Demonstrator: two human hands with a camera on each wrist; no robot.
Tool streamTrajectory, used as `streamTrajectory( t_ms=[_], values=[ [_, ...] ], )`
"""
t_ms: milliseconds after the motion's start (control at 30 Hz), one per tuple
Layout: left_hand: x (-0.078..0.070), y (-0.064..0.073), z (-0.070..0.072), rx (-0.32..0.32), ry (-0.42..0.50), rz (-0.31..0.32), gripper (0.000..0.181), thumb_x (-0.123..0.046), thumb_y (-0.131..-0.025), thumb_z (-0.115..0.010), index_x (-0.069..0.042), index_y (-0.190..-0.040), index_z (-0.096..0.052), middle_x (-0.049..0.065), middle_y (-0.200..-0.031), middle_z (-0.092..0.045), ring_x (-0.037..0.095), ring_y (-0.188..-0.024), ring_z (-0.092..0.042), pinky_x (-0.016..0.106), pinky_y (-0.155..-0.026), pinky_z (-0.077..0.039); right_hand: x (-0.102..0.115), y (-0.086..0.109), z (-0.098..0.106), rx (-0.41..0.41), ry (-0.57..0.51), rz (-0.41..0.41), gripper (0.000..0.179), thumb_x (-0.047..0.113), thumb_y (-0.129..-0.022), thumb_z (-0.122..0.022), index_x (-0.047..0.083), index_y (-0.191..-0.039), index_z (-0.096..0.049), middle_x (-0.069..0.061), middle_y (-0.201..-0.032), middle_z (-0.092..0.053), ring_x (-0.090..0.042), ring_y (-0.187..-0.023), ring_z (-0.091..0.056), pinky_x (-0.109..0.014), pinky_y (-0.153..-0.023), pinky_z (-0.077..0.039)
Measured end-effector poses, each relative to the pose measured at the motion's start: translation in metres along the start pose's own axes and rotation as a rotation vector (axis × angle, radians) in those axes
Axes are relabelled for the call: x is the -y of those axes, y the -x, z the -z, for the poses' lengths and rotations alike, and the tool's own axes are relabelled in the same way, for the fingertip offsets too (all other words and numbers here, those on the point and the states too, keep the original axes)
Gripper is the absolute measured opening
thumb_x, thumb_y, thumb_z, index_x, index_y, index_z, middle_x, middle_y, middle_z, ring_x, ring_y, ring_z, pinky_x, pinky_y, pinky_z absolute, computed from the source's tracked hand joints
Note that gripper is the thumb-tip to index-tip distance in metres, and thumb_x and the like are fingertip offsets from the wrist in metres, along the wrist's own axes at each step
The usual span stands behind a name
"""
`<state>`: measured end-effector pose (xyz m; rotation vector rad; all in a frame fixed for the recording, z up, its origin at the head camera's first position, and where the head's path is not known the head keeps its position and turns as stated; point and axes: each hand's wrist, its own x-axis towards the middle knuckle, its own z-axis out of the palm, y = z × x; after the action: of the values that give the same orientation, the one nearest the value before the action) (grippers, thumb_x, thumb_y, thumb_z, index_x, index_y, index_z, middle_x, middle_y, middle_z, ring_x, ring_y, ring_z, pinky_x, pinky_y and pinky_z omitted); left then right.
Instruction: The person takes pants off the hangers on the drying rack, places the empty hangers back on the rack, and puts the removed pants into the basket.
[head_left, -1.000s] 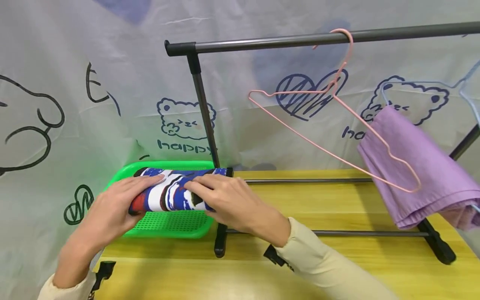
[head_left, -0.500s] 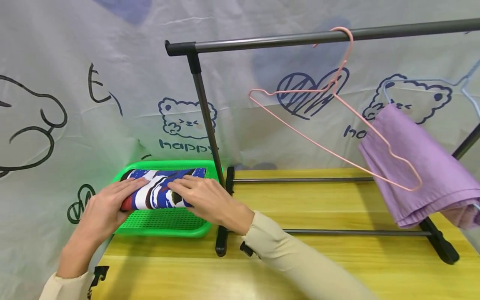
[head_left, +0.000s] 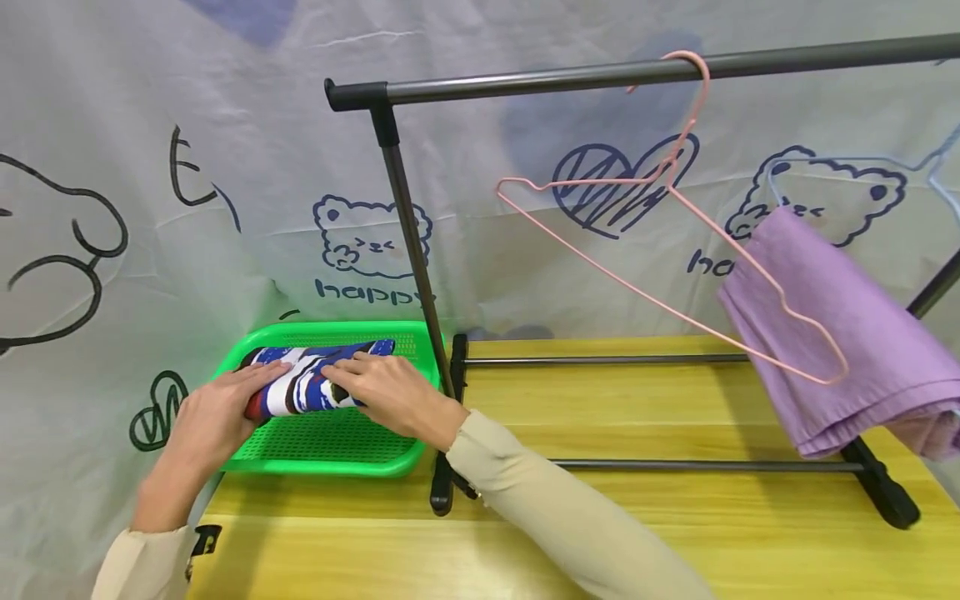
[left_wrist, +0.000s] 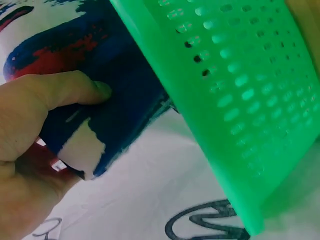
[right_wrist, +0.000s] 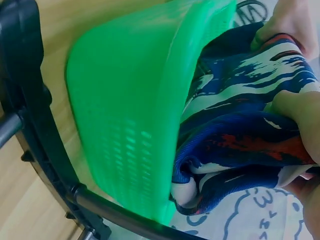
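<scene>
A folded cloth (head_left: 300,385) patterned in blue, white, red and black is held level over a green plastic basket (head_left: 322,468). At its left end my left hand (head_left: 213,412) grips it, thumb on one face and fingers on the other, as the left wrist view shows. My right hand (head_left: 390,396) holds the right part. In the right wrist view, the cloth's (right_wrist: 235,107) folded layers show at its end, and its lower edge passes behind the basket rim (right_wrist: 172,95). The hands hide both ends of the cloth in part.
Right of the basket stands a dark metal rack (head_left: 525,86). A pink hanger (head_left: 670,172) hangs bare from its bar. Farther right, a purple cloth (head_left: 847,333) hangs on a light blue hanger (head_left: 870,159). A printed sheet (head_left: 202,275) covers the wall behind the wooden table (head_left: 525,542).
Both hands have carried the folded cloth left and slightly down, further over the basket. The right hand has shifted left the most. The rack and hangers stay in place.
</scene>
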<state>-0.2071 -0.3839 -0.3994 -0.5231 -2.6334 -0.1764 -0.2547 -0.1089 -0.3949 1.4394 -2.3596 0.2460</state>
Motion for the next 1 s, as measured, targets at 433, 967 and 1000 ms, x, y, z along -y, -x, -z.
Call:
streamTrajectory(
  t_ms=[433, 967, 1000],
  values=[
    [0.006, -0.020, -0.014, 0.214, 0.044, 0.006, 0.064, 0.008, -0.075, -0.086, 0.001, -0.135, -0.063, 0.032, -0.120, -0.067, 0.054, -0.098, -0.066, 0.064, -0.078, -0.054, -0.006, -0.010, -0.024, 0.038, 0.116, 0.001, 0.046, 0.018, -0.104, -0.062, 0.013, -0.149, -0.054, -0.004, -0.142, -0.062, -0.024, -0.124, -0.064, -0.029, -0.095, -0.055],
    [0.013, -0.010, -0.023, 0.551, 0.212, 0.083, 0.067, 0.014, -0.071, -0.079, 0.006, -0.135, -0.062, 0.028, -0.114, -0.067, 0.026, -0.077, -0.054, 0.031, -0.060, -0.041, 0.004, -0.010, -0.053, 0.125, 0.120, 0.058, 0.032, 0.013, -0.101, -0.066, 0.017, -0.132, -0.069, 0.000, -0.124, -0.073, -0.014, -0.090, -0.073, -0.021, -0.070, -0.058],
    [0.013, -0.011, -0.022, 0.572, 0.225, 0.084, 0.065, 0.012, -0.073, -0.080, 0.006, -0.136, -0.062, 0.028, -0.117, -0.067, 0.026, -0.078, -0.052, 0.031, -0.061, -0.040, 0.004, -0.011, -0.052, 0.155, 0.088, 0.049, 0.034, 0.015, -0.099, -0.069, 0.017, -0.133, -0.069, 0.000, -0.125, -0.072, -0.014, -0.092, -0.073, -0.021, -0.072, -0.058]
  ],
)
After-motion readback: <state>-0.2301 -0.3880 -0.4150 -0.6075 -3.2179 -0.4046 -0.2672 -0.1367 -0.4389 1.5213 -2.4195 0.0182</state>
